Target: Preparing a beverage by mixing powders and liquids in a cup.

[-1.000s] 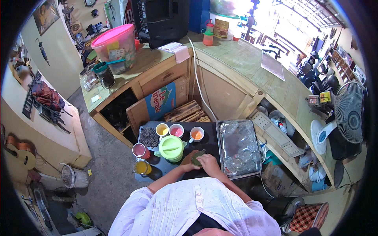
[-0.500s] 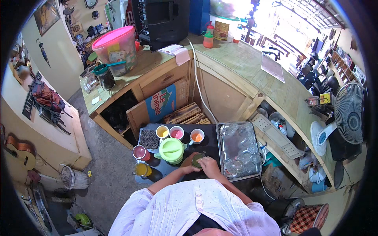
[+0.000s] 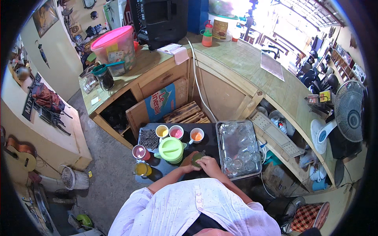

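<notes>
Near my body, a glass mug (image 3: 198, 158) with dark green contents is in the grip of my left hand (image 3: 189, 164), fingers wrapped round its side. The fingers of my right hand (image 3: 208, 163) are pinched together over the mug's rim; whatever they hold is too small to make out. Just beyond stands a light green lidded pitcher (image 3: 172, 148). Around it are a cup with yellow contents (image 3: 162, 131), a cup with pink contents (image 3: 176, 132), a white cup with orange contents (image 3: 196, 135), a cup with red contents (image 3: 141, 152) and a glass mug of yellow-orange drink (image 3: 142, 169).
A metal tray (image 3: 229, 137) of upturned clear glasses lies to the right. Beside the pitcher sits a tray of small dark balls (image 3: 149, 138). Wooden counters (image 3: 232, 63) wrap round the far side, carrying a pink-rimmed tub (image 3: 114, 47), a black speaker (image 3: 159, 23) and a fan (image 3: 348, 112).
My right hand has shifted very slightly over the mug. My left hand keeps its hold, and the other things stay where they were.
</notes>
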Action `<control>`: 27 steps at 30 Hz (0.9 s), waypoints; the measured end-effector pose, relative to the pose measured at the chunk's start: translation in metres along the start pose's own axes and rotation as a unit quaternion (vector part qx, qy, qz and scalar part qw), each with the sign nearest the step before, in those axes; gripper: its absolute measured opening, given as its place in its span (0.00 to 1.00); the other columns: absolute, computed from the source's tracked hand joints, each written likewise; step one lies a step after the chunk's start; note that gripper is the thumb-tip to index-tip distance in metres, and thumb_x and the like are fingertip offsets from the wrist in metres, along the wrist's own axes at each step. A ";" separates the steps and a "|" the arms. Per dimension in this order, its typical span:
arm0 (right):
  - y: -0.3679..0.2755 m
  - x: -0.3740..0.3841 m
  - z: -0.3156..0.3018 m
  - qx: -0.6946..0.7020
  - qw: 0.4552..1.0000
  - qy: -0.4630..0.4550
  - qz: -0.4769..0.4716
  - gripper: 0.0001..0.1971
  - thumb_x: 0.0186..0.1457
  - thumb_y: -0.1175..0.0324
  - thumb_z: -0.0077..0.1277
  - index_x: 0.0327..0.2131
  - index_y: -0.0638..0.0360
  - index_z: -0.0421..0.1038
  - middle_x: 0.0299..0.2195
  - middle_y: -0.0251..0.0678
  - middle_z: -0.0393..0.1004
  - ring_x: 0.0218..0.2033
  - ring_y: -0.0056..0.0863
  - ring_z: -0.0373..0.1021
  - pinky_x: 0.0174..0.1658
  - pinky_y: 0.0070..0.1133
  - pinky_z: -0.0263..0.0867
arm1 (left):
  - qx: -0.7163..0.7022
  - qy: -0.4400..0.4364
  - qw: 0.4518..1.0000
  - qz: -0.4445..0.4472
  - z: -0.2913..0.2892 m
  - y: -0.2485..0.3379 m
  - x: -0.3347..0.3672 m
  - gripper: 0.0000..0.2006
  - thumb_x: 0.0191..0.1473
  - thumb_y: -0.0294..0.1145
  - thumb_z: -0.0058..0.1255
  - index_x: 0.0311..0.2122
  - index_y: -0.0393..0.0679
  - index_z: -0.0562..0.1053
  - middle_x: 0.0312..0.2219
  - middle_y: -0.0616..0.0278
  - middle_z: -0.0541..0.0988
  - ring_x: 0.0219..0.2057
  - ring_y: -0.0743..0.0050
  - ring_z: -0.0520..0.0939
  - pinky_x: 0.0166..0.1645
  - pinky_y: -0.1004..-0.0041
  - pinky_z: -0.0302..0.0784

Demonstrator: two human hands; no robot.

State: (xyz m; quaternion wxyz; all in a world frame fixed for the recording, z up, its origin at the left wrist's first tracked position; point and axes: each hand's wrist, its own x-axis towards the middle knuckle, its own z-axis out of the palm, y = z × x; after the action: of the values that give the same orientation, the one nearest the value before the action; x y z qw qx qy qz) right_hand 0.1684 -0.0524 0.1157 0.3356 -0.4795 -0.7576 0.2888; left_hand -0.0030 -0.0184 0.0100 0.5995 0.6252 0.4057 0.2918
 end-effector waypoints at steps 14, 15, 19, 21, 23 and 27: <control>0.009 0.006 0.003 -0.052 0.995 0.071 0.043 0.06 0.52 0.71 0.56 0.31 0.63 0.79 0.28 0.44 0.77 0.30 0.42 0.74 0.35 0.31 0.69 | 0.038 -0.013 0.999 -0.018 -0.001 0.003 0.002 0.52 0.27 0.35 0.73 0.61 0.43 0.56 0.52 0.58 0.72 0.54 0.66 0.72 0.60 0.68 0.65; 0.005 0.006 0.003 -0.026 0.997 0.073 0.031 0.06 0.52 0.71 0.56 0.31 0.63 0.79 0.28 0.44 0.76 0.30 0.42 0.74 0.35 0.31 0.69 | 0.038 -0.012 0.999 -0.018 -0.002 0.002 0.002 0.52 0.27 0.35 0.73 0.61 0.43 0.56 0.52 0.58 0.72 0.54 0.66 0.72 0.60 0.68 0.65; -0.002 0.010 -0.004 -0.053 0.988 0.143 0.021 0.06 0.52 0.71 0.55 0.31 0.62 0.79 0.28 0.44 0.76 0.31 0.42 0.74 0.36 0.31 0.69 | 0.045 -0.015 0.999 -0.025 -0.003 0.010 0.001 0.52 0.26 0.34 0.73 0.61 0.43 0.56 0.52 0.58 0.71 0.55 0.66 0.72 0.60 0.68 0.65; 0.007 0.005 -0.001 -0.041 0.996 0.083 0.018 0.06 0.52 0.72 0.55 0.32 0.63 0.79 0.28 0.44 0.76 0.31 0.42 0.74 0.36 0.31 0.69 | 0.065 -0.015 0.998 -0.018 -0.003 0.013 0.001 0.52 0.26 0.33 0.72 0.61 0.43 0.56 0.52 0.58 0.71 0.55 0.66 0.72 0.60 0.68 0.65; 0.012 0.003 0.001 -0.028 0.999 0.025 0.015 0.06 0.52 0.72 0.55 0.32 0.63 0.78 0.28 0.44 0.76 0.31 0.42 0.74 0.36 0.31 0.69 | 0.037 -0.020 0.999 -0.014 -0.004 0.011 0.000 0.52 0.27 0.32 0.72 0.61 0.43 0.56 0.52 0.59 0.71 0.55 0.66 0.72 0.60 0.67 0.65; 0.000 0.007 -0.002 -0.068 0.993 0.091 0.000 0.06 0.51 0.73 0.55 0.33 0.63 0.78 0.29 0.44 0.76 0.32 0.41 0.74 0.37 0.31 0.69 | 0.036 0.000 0.999 -0.016 -0.002 -0.004 0.001 0.52 0.27 0.32 0.72 0.61 0.43 0.56 0.51 0.59 0.72 0.55 0.66 0.72 0.60 0.67 0.65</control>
State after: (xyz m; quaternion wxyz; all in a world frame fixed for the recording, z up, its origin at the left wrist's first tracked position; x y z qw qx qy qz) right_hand 0.1679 -0.0454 0.1189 0.3699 -0.5254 -0.7420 0.1912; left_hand -0.0048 -0.0167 0.0065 0.5810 0.6400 0.4256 0.2677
